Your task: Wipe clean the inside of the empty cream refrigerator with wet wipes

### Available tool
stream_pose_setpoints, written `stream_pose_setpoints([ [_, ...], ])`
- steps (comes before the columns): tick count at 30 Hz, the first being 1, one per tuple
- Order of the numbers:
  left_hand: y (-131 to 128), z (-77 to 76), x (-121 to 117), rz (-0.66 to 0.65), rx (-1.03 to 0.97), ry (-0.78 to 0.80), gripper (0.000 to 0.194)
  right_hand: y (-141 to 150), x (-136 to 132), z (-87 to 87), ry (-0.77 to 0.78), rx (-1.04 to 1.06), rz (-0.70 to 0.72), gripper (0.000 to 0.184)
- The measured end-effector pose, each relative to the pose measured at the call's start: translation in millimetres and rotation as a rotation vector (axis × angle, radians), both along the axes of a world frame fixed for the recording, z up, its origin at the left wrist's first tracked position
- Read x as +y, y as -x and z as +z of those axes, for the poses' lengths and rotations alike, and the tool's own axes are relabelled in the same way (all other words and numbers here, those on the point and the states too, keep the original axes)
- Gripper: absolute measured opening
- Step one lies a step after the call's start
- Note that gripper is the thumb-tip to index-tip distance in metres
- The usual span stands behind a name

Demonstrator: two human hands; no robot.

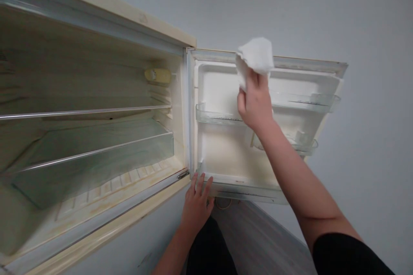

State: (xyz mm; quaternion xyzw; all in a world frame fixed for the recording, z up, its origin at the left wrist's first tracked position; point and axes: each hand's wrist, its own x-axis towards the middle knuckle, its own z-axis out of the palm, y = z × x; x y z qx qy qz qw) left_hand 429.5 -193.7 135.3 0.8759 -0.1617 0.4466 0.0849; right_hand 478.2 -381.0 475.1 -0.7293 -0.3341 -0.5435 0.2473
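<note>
A white cloth (257,55) is bunched in my right hand (256,99), which reaches up to the top edge of the opened fridge door (222,146). The cloth covers part of that edge, and my fingertips are partly hidden in it. Low on the door's hinge side, my left hand (197,202) rests its spread fingers on the end of the bottom door rack (254,194). Two more clear door racks sit higher: an upper rack (219,117) and a shorter one (300,144) on the right, partly behind my right arm.
The fridge compartment (179,107) stands open on the left, with a glass shelf (87,111), a clear drawer (97,163) and a yellowish lamp housing (158,75). Brownish stains mark its floor. A plain wall (371,116) rises behind the door; wood-look flooring (258,232) lies below.
</note>
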Motion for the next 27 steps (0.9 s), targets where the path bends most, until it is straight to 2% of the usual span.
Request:
stream_pose_setpoints([
  [3,0,-0.2,0,0.007,-0.007,-0.006,0.066,-41,17,39.8,0.292,-0.045,-0.090,0.063],
  [5,0,0.0,1,0.010,-0.011,-0.015,0.064,-62,27,54.5,0.509,-0.038,-0.113,0.060],
  [8,0,0.0,2,0.011,-0.014,-0.028,0.063,-83,33,61.8,0.759,-0.048,-0.115,0.057],
  [13,-2,-1.1,3,-0.001,-0.011,-0.009,0.062,-95,16,54.5,1.035,-0.099,-0.118,0.059],
  [15,-2,-1.3,3,-0.005,-0.008,-0.004,0.062,-97,6,50.8,1.082,-0.118,-0.161,0.062],
  [20,-1,0.5,4,-0.009,0.012,-0.003,0.062,-94,-10,52.9,0.965,-0.191,-0.274,0.059],
  [23,1,2.1,4,-0.009,0.028,-0.010,0.062,-83,-18,56.9,0.954,-0.173,-0.330,0.053],
  [25,1,2.5,4,-0.010,0.031,-0.012,0.062,-72,-22,59.2,0.969,-0.174,-0.323,0.050],
  [27,0,2.3,4,-0.013,0.026,-0.009,0.062,-60,-24,64.0,1.017,-0.187,-0.248,0.049],
])
